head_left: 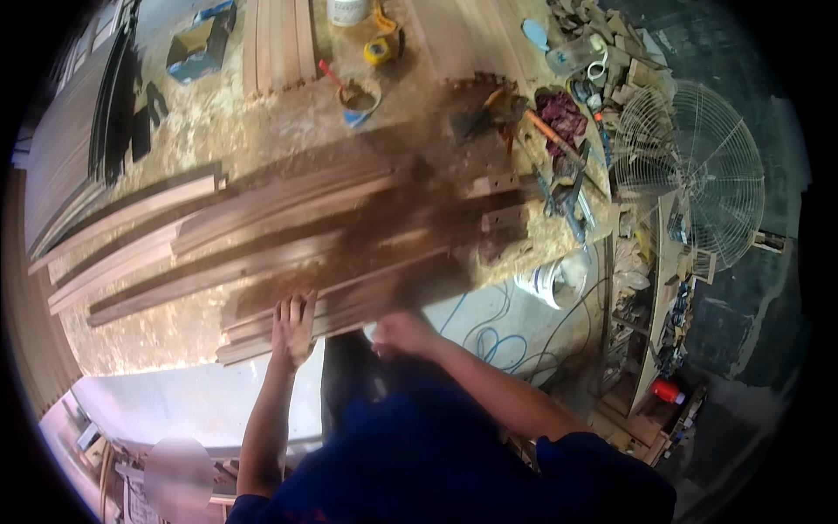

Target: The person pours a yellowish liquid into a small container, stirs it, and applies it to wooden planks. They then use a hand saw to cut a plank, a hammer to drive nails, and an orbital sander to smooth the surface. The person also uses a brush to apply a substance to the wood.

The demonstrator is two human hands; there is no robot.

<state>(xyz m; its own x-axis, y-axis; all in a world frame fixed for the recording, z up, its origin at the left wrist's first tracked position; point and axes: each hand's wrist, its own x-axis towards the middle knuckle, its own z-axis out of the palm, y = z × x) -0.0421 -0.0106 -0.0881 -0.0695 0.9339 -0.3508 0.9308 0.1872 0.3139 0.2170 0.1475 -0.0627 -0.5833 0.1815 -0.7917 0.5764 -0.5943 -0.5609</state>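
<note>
My left hand [294,329] lies over the near wooden strips [349,301], its fingers spread across their upper faces at the table's front edge. Close to my body, my right hand [406,334] is closed just off that same edge. A small whitish bit shows at its fingers, too blurred to name. Beyond the near strips, more long wooden strips [253,218] lie slantwise on the worktable [175,314]. A dark blur covers part of the wood in the middle, hiding detail there.
Toward the back stand a bowl [360,94] with a red-handled tool, a yellow tape measure [377,51], a cardboard box [199,54] and a white tub [347,10]. A hammer [554,135] lies at the right. Past the table are a bucket [554,284] and a wire-caged fan [694,175].
</note>
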